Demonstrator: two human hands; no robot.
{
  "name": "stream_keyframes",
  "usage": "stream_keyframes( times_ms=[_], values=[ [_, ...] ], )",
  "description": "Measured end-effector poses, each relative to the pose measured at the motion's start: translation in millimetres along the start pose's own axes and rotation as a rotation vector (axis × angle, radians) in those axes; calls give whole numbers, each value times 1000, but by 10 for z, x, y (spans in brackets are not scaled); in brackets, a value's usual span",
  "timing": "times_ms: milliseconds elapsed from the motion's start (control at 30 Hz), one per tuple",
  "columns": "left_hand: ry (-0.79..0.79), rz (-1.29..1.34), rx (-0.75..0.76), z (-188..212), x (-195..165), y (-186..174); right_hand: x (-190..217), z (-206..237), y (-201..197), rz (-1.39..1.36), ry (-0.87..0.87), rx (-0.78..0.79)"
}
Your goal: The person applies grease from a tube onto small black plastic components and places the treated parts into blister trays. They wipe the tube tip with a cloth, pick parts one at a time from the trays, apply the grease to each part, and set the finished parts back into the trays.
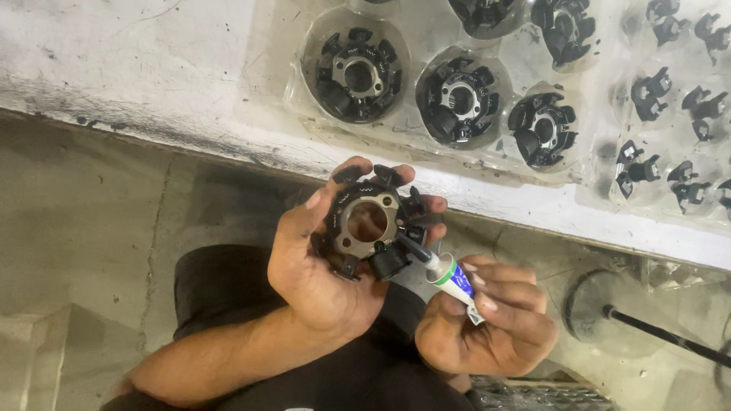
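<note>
- Left hand grips a round black stator-like part w/ a metal centre ring and a big centre hole; thumb on the left rim, fingers wrapped over the top and right edge. Closed firmly on it.
- Part sits in front of the person's body, just below the edge of the white workbench, held face-up toward the camera.
- Right hand is closed around a small squeeze tube w/ white, green and blue print; fingers curl over the tube body, thumb side hidden.
- Tube's dark nozzle points up-left and touches the lower-right rim of the part, near one of the black pole pieces.
- The two hands are close together, nearly touching, linked via tube tip and part.
- On the bench: clear plastic tray w/ round pockets. Three similar black parts lie in the pockets, at left, mid and right; more are partly cut off at the top edge.
- Further right on the tray: small black clip-like pieces in pairs, well apart from the hands.
- Below the bench: concrete floor; a dark rod runs lower right, near the right hand but not touching.
- Person wears dark clothing, seen under the forearms.
</note>
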State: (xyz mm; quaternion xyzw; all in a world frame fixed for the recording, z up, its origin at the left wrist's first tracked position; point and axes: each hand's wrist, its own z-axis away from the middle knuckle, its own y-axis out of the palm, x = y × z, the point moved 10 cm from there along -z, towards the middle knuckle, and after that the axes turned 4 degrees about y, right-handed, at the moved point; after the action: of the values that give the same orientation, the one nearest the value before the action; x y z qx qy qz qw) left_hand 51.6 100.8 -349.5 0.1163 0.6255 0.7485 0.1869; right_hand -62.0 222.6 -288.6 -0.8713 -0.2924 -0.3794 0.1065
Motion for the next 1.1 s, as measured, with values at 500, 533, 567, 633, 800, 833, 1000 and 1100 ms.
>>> stream_keyframes(
  times_ms=[500,533,567,633,800,833,1000,1100],
  values=[
    [-66,0,-128,-65,132,-165,-59,44,-62,59,2,5],
    [-68,3,-139,-68,138,-175,-54,41,-72,61,5,8],
    [-71,6,-151,-68,148,-188,-75,34,-70,64,7,12],
    [-82,10,-166,-66,171,-210,-82,34,-79,78,41,37],
    [-99,23,-149,-77,219,-205,-65,40,-106,111,60,68],
    [-94,9,-154,-91,225,-200,-70,23,-105,127,63,89],
    [-81,-81,-144,-214,182,-82,-165,-144,-209,71,127,167],
    [-50,-213,3,-479,19,126,-394,-277,-392,-98,105,11]
  ],
)
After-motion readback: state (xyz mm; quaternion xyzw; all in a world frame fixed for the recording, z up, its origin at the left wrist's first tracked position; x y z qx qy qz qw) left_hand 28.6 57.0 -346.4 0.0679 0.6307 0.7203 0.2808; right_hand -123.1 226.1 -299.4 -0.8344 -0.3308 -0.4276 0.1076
